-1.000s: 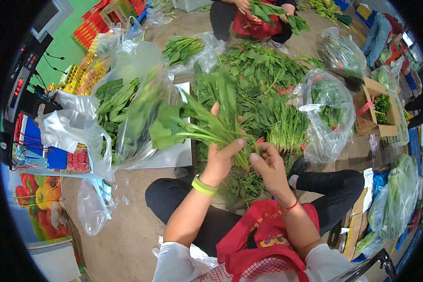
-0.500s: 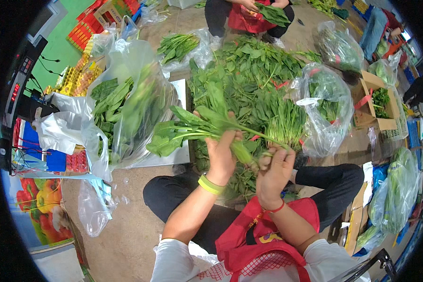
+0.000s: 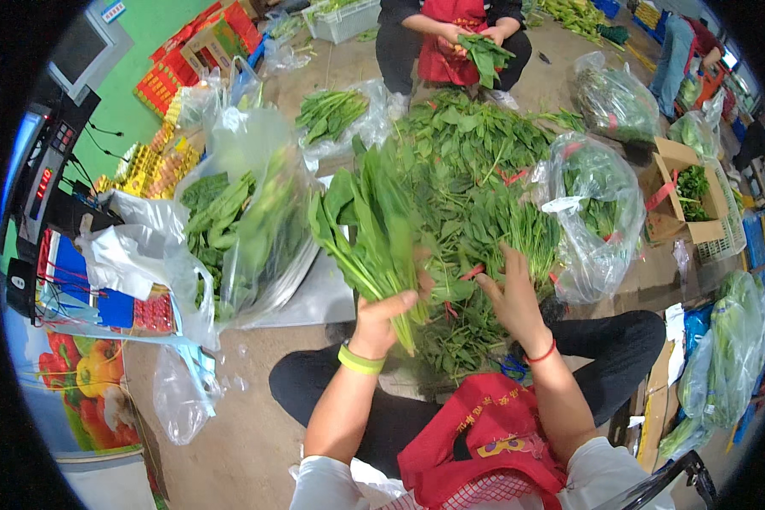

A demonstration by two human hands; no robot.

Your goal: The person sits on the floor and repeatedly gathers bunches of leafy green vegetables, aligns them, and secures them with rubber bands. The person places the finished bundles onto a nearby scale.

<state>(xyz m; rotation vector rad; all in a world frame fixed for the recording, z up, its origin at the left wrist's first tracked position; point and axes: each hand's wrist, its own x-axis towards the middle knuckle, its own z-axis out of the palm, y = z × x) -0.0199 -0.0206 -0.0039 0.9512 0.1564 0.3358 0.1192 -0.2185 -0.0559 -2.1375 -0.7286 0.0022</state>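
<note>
My left hand [image 3: 381, 325], with a yellow-green band at the wrist, is closed around the stems of a bunch of spinach [image 3: 361, 225]. The leaves point up and away from me. To its right, my right hand [image 3: 520, 299] has its fingers apart and nothing in them, just over the near part of a wide pile of spinach [image 3: 476, 140] on the floor. Red ties show among the stems in the pile. Left of the bunch stands a big clear plastic bag [image 3: 251, 204] with more leaves inside.
A scale with a lit display [image 3: 47, 183] stands at the left. Across the pile, another person's hands [image 3: 476, 38] hold greens. A bagged bunch [image 3: 599, 200] and a cardboard box [image 3: 667, 212] lie to the right. Another bunch [image 3: 331, 115] rests on plastic at the far left.
My right hand has let go of the stem it was pinching and opened. The bunch in my left hand has swung upright and moved slightly left. The view has shifted a little.
</note>
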